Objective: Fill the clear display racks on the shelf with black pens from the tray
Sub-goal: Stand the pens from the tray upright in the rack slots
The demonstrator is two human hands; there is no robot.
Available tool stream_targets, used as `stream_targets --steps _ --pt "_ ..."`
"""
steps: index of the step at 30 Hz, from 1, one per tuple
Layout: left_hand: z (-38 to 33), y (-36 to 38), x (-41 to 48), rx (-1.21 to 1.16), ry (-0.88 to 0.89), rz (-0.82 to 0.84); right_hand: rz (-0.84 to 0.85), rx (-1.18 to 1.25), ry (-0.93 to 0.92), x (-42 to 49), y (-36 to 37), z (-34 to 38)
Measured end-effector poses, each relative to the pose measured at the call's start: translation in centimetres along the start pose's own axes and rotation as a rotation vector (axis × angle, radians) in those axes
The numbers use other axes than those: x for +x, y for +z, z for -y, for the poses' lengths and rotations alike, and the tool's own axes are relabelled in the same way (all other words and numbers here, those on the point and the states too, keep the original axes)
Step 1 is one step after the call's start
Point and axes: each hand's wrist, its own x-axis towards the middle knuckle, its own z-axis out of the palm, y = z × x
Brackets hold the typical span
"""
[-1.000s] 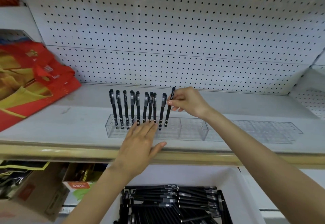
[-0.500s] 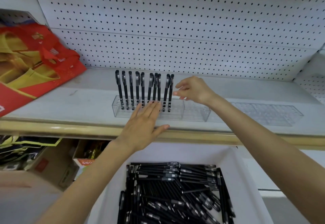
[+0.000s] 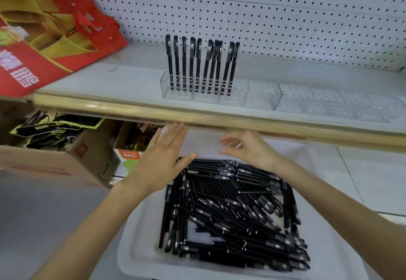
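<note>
Several black pens (image 3: 202,66) stand upright in the left part of a clear display rack (image 3: 259,95) on the white shelf (image 3: 123,79). A second clear rack (image 3: 342,104) lies empty to its right. Below the shelf, a white tray (image 3: 140,249) holds a loose heap of black pens (image 3: 237,209). My left hand (image 3: 163,159) hovers flat, fingers apart, over the tray's far left corner. My right hand (image 3: 248,148) hangs over the tray's far edge with its fingers loosely curled and nothing in them.
A red and yellow bag (image 3: 46,31) lies on the shelf at the left. The shelf has a tan front rail (image 3: 219,119) and a pegboard back wall (image 3: 263,16). Cardboard boxes (image 3: 72,161) with packets sit under the shelf at the left.
Both hands have dropped from the rack down to the tray. My right hand let go of the pen it was setting into the rack. The view has tilted downward.
</note>
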Motion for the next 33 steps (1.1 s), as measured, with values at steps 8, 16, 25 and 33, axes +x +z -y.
stream_targets --steps 8,16,25,33 --pt "0.5 3.3 -2.5 -0.080 -0.117 -0.010 0.336 -0.192 0.105 -0.9 7.3 -3.0" --pt "-0.2 3.9 -2.7 -0.114 -0.232 -0.041 0.116 -0.123 0.124 -0.5 9.9 -4.5" --pt "1.2 4.1 -0.2 0.008 -0.211 -0.002 0.123 0.021 0.201 -0.7 10.4 -5.9" --pt "1.7 3.2 1.6 -0.005 -0.120 0.001 0.026 0.204 0.154 -1.5 7.5 -3.1"
